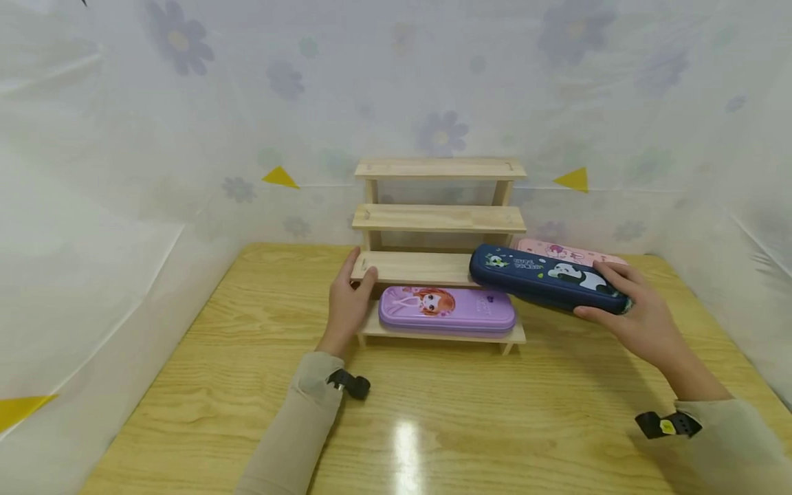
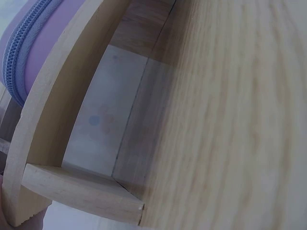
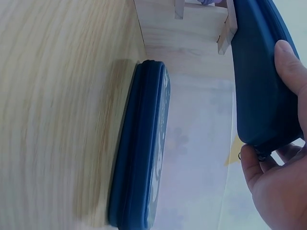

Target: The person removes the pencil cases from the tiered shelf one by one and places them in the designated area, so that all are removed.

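A stepped wooden display shelf [image 1: 439, 218] stands on the table. My left hand [image 1: 349, 302] grips the left end of its second step from the bottom, thumb at the front. A purple pencil case [image 1: 445, 309] with a cartoon girl lies on the lowest step. My right hand [image 1: 640, 313] holds the right end of a navy panda pencil case [image 1: 538, 275], thumb on the near side. This case's left end reaches the right part of the second step; whether it touches cannot be told. Partly behind it is a pink pencil case [image 1: 566, 252].
In the right wrist view, a case with dark blue sides [image 3: 136, 148] lies on the wooden table [image 1: 495, 426]. A pale floral sheet [image 1: 396, 89] hangs behind the shelf and at both sides, with yellow triangles [image 1: 575, 180] on it.
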A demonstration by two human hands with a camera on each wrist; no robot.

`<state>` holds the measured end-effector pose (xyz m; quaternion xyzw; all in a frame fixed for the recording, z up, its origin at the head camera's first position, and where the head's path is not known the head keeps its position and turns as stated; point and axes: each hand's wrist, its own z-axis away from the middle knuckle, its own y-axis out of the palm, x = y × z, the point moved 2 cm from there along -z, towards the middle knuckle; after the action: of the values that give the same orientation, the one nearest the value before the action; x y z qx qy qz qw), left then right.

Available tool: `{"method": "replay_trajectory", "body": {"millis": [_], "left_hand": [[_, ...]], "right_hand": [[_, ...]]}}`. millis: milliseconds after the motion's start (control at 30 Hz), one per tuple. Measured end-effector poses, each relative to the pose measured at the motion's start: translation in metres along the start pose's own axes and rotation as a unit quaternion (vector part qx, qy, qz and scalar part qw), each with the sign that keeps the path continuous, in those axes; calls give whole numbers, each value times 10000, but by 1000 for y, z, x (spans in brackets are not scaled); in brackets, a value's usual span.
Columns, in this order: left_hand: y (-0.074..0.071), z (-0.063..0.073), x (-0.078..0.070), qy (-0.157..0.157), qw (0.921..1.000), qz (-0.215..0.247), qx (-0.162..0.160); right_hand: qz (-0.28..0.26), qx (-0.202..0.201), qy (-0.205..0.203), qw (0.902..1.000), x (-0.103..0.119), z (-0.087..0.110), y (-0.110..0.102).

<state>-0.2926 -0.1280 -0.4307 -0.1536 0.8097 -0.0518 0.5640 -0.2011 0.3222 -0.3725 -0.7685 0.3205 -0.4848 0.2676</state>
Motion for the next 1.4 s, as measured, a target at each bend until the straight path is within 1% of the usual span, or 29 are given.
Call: {"method": "replay_trajectory", "body": {"millis": [100, 300, 500, 667, 767, 1033, 1200, 1400], "left_hand": [[0, 0, 0, -3, 10000, 28, -8], [0, 1, 0, -5, 10000, 16, 25], [0, 0, 0, 9, 10000, 0, 9], [0, -1, 0, 22, 10000, -25, 17], [0, 0, 0, 4, 10000, -55, 16], [0, 1, -1, -40, 10000, -48, -9], [0, 1, -1, -80, 10000, -48, 20], [0, 0, -2, -76, 10000, -20, 3]], "right_hand": [[-8, -21, 62, 10000, -3, 4, -4], [146, -129, 316, 9993, -13, 17, -15], [100, -298, 385, 9988, -25, 31, -26], [415, -381, 541, 9969, -33, 42, -33], [594, -419, 566, 9957, -36, 47, -37], [736, -588, 519, 9942, -44, 58, -43], [875, -484, 590, 9932, -50, 64, -45], [956, -69, 784, 9923, -59, 69, -42]]}}
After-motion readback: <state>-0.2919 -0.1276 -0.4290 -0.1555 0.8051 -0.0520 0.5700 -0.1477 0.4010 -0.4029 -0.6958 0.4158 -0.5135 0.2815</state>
